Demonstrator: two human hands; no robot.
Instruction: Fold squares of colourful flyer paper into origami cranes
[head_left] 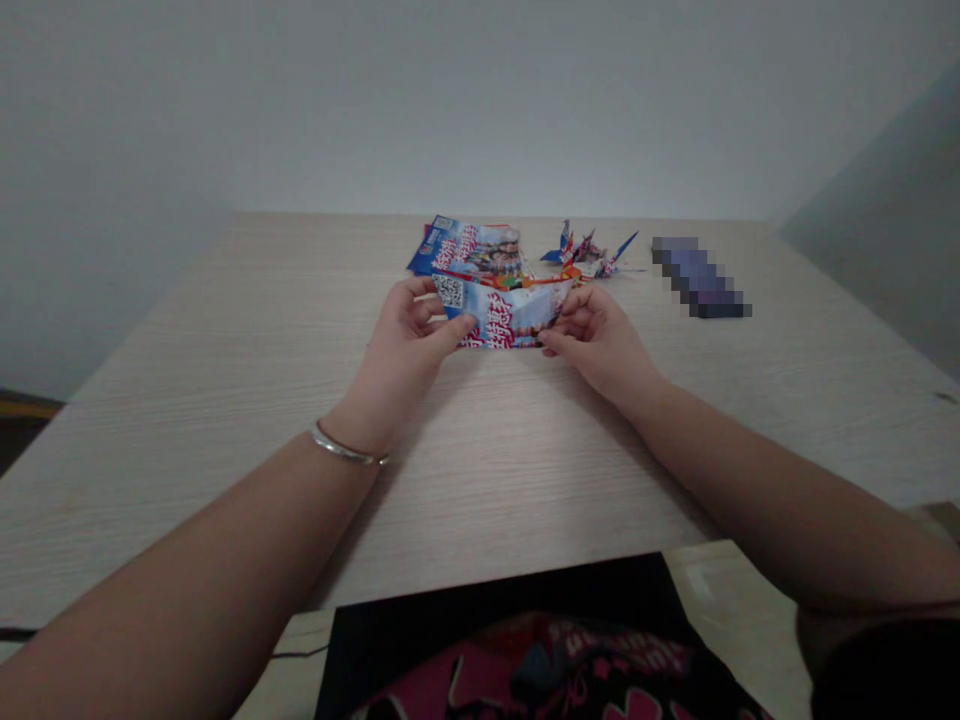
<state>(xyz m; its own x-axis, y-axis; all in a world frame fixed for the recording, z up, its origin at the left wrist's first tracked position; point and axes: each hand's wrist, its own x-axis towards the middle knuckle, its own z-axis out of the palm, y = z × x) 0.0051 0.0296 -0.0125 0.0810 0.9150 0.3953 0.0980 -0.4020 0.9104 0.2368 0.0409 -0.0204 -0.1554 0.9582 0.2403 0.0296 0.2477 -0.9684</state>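
A folded sheet of printed paper (501, 312), with a QR code and red-and-white lettering, is held up between my two hands above the table. My left hand (420, 325) pinches its left end, thumb on the front face and fingers behind. At the right end, my right hand (589, 330) grips it the same way. Just behind lies a stack of similar printed sheets (472, 245). Folded paper cranes (589, 248) of the same print sit to the right of that stack; how many there are I cannot tell.
A pixelated dark, flat oblong object (701, 278) lies at the table's back right. The pale wood-grain table (262, 350) reaches back to a grey wall (480, 110). Dark clothing with pink patterns (540, 670) shows at the near edge.
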